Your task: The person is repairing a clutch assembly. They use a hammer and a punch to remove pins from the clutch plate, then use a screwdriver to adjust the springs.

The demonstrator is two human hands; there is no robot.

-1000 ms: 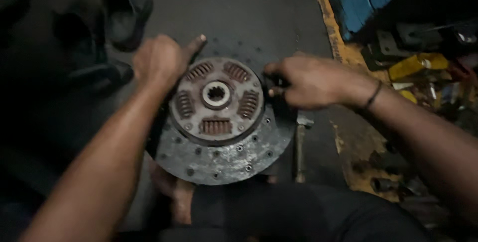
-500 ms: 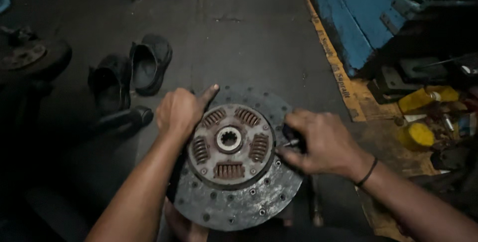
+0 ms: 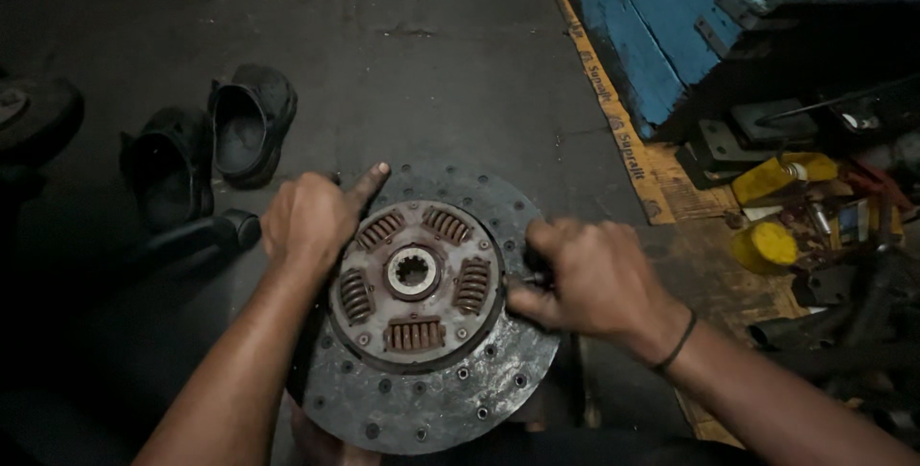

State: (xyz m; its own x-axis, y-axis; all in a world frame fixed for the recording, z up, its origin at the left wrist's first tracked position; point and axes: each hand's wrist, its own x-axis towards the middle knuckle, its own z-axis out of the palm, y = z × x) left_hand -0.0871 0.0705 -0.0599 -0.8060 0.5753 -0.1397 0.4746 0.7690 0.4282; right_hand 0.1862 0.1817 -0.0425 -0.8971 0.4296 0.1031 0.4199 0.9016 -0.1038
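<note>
Item: worn clutch disc [image 3: 422, 332], lying flat above the floor [image 3: 431, 73].
Left hand [image 3: 307, 222] rests on its rim, forefinger extended; right hand [image 3: 594, 279] curled, pinching a small dark tool [image 3: 530, 279] at its edge.

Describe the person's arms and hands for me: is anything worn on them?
Both forearms are bare, with no sleeves in view and no gloves. The left hand carries no ring, watch or band that shows. The right hand is bare too, but a thin dark band circles its wrist.
</note>
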